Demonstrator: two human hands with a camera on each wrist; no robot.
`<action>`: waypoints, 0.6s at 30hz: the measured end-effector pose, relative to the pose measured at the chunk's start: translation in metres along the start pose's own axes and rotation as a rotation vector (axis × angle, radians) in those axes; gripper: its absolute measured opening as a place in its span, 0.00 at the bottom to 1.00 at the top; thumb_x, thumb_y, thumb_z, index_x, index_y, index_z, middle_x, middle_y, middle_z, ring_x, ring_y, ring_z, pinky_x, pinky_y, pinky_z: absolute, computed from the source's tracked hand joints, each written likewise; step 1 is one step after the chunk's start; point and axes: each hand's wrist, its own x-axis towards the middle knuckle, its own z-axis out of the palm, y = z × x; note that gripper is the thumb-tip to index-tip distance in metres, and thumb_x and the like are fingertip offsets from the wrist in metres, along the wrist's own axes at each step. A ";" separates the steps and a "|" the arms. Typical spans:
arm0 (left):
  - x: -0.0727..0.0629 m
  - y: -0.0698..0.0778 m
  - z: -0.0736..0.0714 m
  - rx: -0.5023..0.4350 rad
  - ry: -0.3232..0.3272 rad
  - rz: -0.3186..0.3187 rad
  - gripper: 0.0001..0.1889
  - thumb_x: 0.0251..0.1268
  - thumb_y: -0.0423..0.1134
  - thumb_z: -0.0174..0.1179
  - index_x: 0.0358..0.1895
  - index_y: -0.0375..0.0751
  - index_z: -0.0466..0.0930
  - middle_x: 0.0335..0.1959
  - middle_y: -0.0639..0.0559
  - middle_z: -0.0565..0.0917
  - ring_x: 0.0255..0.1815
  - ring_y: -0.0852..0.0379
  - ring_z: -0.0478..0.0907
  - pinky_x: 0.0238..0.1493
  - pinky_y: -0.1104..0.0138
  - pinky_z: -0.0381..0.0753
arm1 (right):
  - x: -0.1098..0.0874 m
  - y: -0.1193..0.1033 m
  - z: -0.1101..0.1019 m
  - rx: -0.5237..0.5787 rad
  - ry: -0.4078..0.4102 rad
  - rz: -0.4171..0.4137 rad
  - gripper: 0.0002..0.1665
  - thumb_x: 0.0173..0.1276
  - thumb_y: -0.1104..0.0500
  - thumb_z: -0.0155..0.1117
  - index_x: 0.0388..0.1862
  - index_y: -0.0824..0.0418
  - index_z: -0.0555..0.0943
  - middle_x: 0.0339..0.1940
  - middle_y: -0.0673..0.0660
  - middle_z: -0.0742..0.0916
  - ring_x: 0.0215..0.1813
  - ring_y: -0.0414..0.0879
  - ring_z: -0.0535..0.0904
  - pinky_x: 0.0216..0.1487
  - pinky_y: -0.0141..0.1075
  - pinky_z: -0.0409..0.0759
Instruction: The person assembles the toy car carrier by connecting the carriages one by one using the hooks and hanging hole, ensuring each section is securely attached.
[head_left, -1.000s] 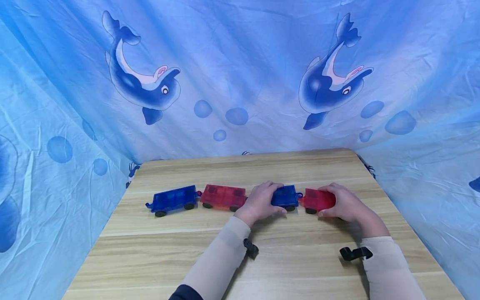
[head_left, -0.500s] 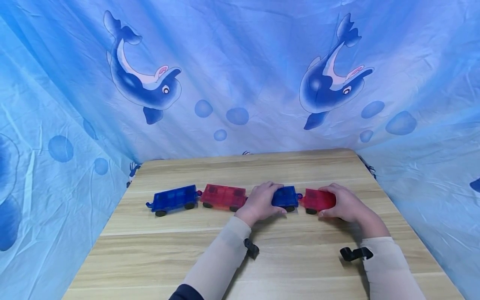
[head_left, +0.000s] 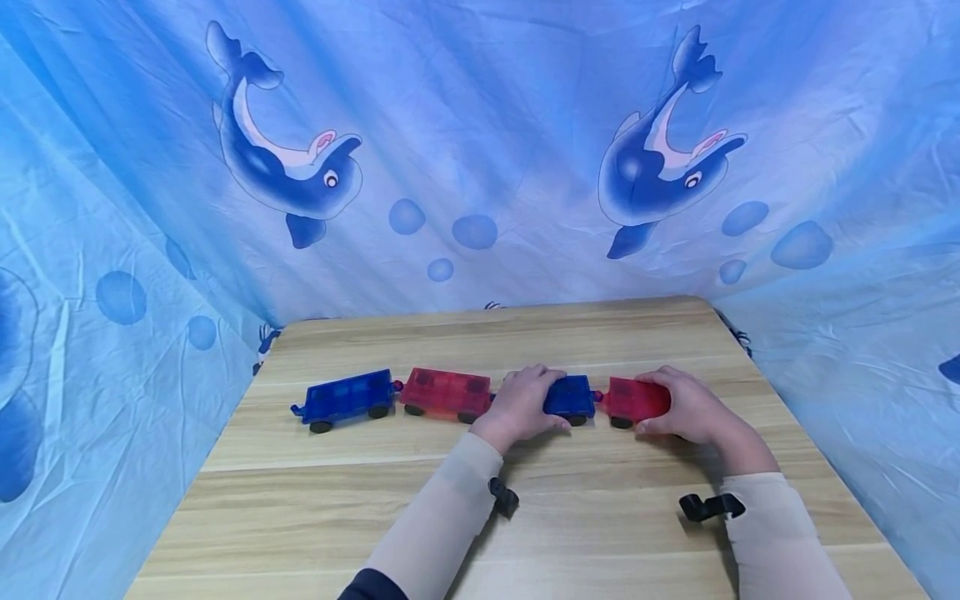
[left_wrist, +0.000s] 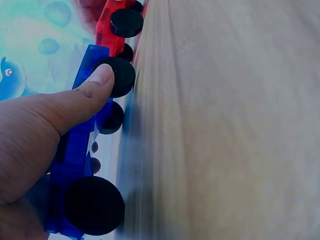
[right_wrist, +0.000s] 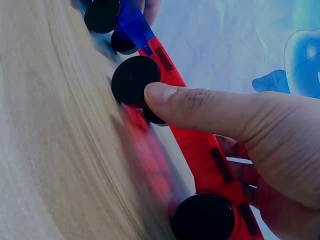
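Four-wheeled toy wagons of clear plastic stand in a row on the table. My left hand grips a blue wagon by its long sides, thumb on a front wheel in the left wrist view. To its right, my right hand holds a red wagon, thumb against a black wheel in the right wrist view. The held wagons' facing ends meet at a small coupling; whether it is hooked I cannot tell. My hands hide the outer ends of both wagons.
Left of my left hand stand another red wagon and another blue wagon, end to end at a red ring. The wooden table reaches back to a blue dolphin-print cloth.
The right end of the held blue wagon has shifted slightly toward me, and its coupling end sits lower beside the red wagon. The held red wagon has edged very slightly left.
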 end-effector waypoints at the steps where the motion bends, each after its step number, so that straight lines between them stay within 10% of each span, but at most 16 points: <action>1: 0.000 0.000 0.000 0.000 -0.001 -0.002 0.48 0.54 0.69 0.74 0.77 0.56 0.70 0.65 0.52 0.79 0.65 0.50 0.76 0.71 0.52 0.71 | 0.000 0.000 0.000 -0.002 0.002 0.006 0.54 0.47 0.40 0.89 0.71 0.59 0.78 0.58 0.59 0.83 0.56 0.58 0.78 0.56 0.59 0.82; 18: -0.001 0.001 -0.003 -0.027 -0.007 0.000 0.48 0.52 0.69 0.76 0.77 0.58 0.71 0.68 0.53 0.80 0.68 0.51 0.75 0.72 0.52 0.69 | 0.004 0.003 -0.013 0.031 -0.093 -0.021 0.54 0.52 0.45 0.88 0.76 0.58 0.75 0.65 0.64 0.79 0.61 0.62 0.76 0.57 0.61 0.82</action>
